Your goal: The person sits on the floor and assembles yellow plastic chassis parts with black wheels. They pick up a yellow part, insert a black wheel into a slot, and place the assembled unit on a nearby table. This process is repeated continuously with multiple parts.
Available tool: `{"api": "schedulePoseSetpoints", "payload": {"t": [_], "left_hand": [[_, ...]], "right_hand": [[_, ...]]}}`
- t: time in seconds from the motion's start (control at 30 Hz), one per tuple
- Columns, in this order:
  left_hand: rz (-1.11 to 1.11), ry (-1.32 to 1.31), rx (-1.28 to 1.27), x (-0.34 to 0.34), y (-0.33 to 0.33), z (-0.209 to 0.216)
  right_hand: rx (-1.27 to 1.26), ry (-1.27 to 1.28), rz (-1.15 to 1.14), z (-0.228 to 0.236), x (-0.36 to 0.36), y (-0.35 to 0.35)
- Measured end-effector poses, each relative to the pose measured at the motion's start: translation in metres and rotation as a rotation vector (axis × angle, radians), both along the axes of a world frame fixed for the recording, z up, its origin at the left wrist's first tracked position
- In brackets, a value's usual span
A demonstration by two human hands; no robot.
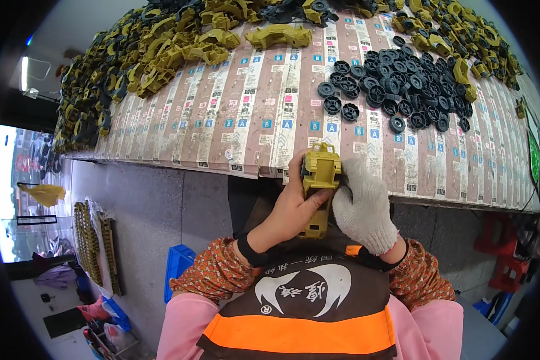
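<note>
My bare left hand (288,211) is wrapped round a yellow plastic toy vehicle body (323,173), which it holds upright just off the table's near edge. The thumb lies across the front of the body, and a dark part shows at its upper left side. My right hand (366,210), in a white knitted glove, is closed against the right side of the same body. Its fingertips are partly hidden, so whatever they pinch there cannot be made out. Beyond my hands, a heap of black toy wheels (376,95) lies on the table to the right.
The table (252,141) is covered in printed, taped sheeting. Yellow bodies with black wheels are piled at the far left (162,57) and far right (462,30); a single yellow body (279,36) lies far centre. A blue crate (179,267) stands on the floor at left, red stools (507,273) at right.
</note>
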State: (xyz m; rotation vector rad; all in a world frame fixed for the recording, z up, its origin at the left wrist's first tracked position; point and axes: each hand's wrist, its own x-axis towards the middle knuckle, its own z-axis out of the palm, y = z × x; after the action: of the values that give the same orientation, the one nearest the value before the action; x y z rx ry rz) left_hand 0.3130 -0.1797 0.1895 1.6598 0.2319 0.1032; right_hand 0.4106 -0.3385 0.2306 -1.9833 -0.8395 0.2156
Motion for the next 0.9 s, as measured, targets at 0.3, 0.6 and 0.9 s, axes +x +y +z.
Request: {"api": "schedulePoseSetpoints", "payload": {"t": [0.3, 0.6, 0.9], "left_hand": [[0.182, 0.147, -0.154, -0.001, 0.009, -0.028], [0.29, 0.029, -0.64, -0.004, 0.031, -0.006], [0.311, 0.082, -0.688, -0.007, 0.032, -0.011]], "right_hand": [[-0.165, 0.28, 0.15, 0.029, 0.054, 0.027], [-0.447, -0.5, 0.074, -0.022, 0.138, 0.045], [-0.345, -0.395, 0.135, -0.014, 0.12, 0.034]]}}
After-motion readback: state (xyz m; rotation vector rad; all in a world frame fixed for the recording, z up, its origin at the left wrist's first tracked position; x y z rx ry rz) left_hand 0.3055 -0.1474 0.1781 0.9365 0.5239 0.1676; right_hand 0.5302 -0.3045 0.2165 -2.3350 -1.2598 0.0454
